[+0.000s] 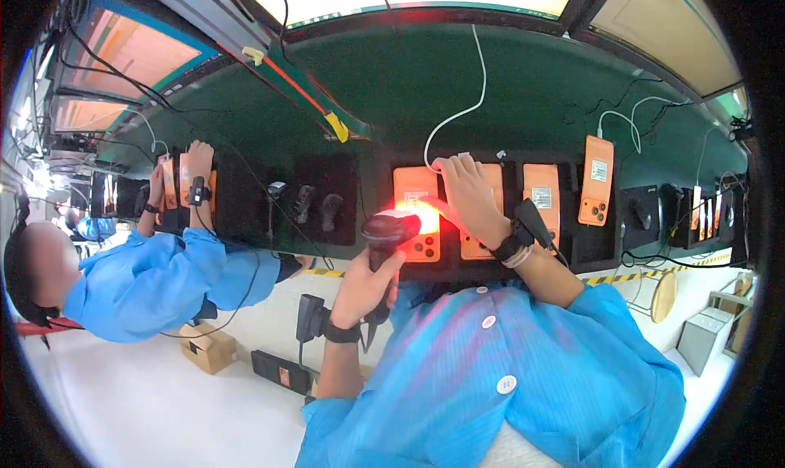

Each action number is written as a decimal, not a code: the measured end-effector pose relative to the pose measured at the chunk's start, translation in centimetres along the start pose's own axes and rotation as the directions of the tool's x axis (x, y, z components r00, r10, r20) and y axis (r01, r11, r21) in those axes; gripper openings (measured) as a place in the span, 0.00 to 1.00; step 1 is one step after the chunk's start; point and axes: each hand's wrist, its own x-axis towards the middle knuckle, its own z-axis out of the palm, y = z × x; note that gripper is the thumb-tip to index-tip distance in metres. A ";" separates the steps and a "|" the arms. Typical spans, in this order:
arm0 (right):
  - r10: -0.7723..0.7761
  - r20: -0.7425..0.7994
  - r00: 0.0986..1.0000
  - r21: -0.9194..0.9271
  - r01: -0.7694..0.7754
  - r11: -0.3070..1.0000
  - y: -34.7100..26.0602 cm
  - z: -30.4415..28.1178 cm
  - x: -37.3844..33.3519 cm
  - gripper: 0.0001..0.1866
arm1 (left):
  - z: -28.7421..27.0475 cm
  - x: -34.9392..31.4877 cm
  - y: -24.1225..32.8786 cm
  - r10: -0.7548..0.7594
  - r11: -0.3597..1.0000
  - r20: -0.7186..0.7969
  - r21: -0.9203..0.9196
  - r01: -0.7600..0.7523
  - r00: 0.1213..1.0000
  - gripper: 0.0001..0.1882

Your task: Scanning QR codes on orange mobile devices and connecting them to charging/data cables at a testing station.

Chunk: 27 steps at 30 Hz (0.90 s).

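Note:
My left hand [368, 288] is wrapped round the grip of a black barcode scanner [384, 231]. Its red light falls on the label of an orange phone [415, 182], which lies camera end toward me. My right hand [470, 194] reaches over a second orange phone [493, 176] and hides most of it. At its bent fingertips, by the first phone's far edge, ends a white charging cable [482, 79]; the plug is hidden. Further right are an orange phone [541, 177] with a white label and another orange phone [598, 153] with a white cable at its far end.
The phones lie in a black tray [593, 247] on a green bench [368, 75]. Monitors [662, 26] line the back. Left of the tray are dark mouse-like devices [331, 210]. A co-worker in a blue smock [163, 280] handles orange phones at far left. A cardboard box [208, 348] sits on the floor.

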 end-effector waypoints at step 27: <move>0.086 0.035 0.996 -0.124 -0.081 0.989 -1.1 0.4 -0.4 0.23 | -2.2 4.3 0.1 0.189 0.982 -0.229 0.062 -0.180 0.955 0.15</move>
